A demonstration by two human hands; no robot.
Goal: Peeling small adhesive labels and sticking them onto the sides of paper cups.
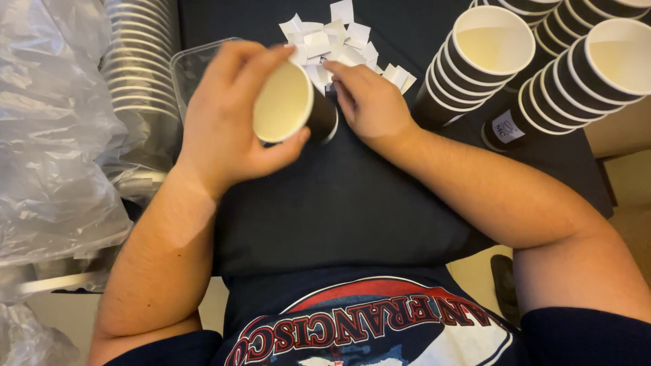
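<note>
My left hand (227, 115) grips a black paper cup (291, 105) tilted on its side, its cream inside facing me. Right next to the cup's base rests my right hand (369, 102), fingertips touching the edge of a pile of small white paper slips (339, 41) on the black table (339, 196). Whether a slip is pinched between those fingers is hidden by the cup.
Stacks of black cups (475, 64) lie on their sides at the right, one (508, 125) bearing a white label. A clear plastic container (190, 64) and sleeves of lids in plastic wrap (139, 74) sit at the left, beside crumpled plastic (47, 135).
</note>
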